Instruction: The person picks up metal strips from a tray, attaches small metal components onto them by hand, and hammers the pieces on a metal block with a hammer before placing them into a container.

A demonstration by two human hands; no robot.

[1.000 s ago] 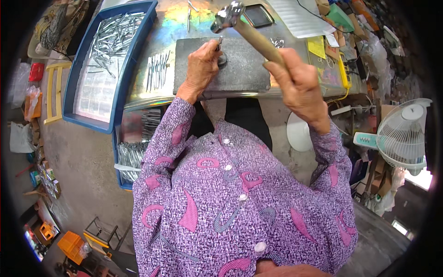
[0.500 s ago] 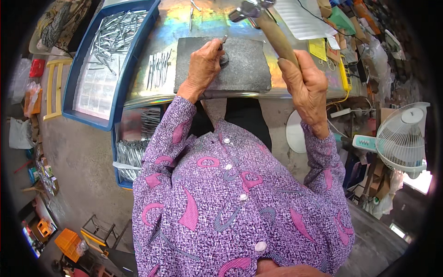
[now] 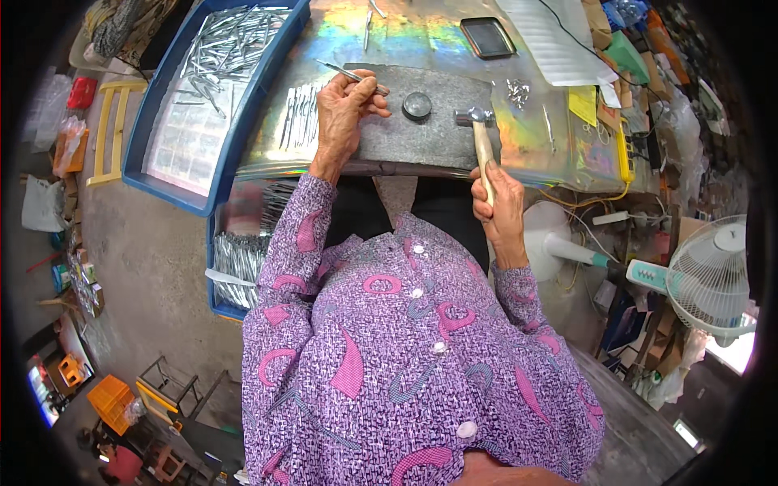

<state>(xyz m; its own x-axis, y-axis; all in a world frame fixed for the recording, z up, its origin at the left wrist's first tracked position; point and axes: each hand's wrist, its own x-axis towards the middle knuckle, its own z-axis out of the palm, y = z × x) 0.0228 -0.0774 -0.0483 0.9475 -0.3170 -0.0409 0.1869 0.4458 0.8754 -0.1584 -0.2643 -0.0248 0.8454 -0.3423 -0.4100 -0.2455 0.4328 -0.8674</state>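
Left hand [image 3: 344, 112]: closed in a pinch on a slim metal tool [image 3: 335, 70], held near the left end of the dark slab [image 3: 389, 147] on the tabletop [image 3: 429, 34]. Right hand [image 3: 501, 204]: wrapped around the handle of a hammer [image 3: 484, 149], its head at the slab's right side; contact cannot be determined. A round metal block [image 3: 416, 106] sits on the slab between both hands. Similar tools [image 3: 299, 118] lie in a row at left, beside a blue tray [image 3: 258, 105].

Workshop: hammer [image 3: 484, 155], dark slab [image 3: 446, 136], blue tray [image 3: 172, 195] of metal pieces [image 3: 231, 42].
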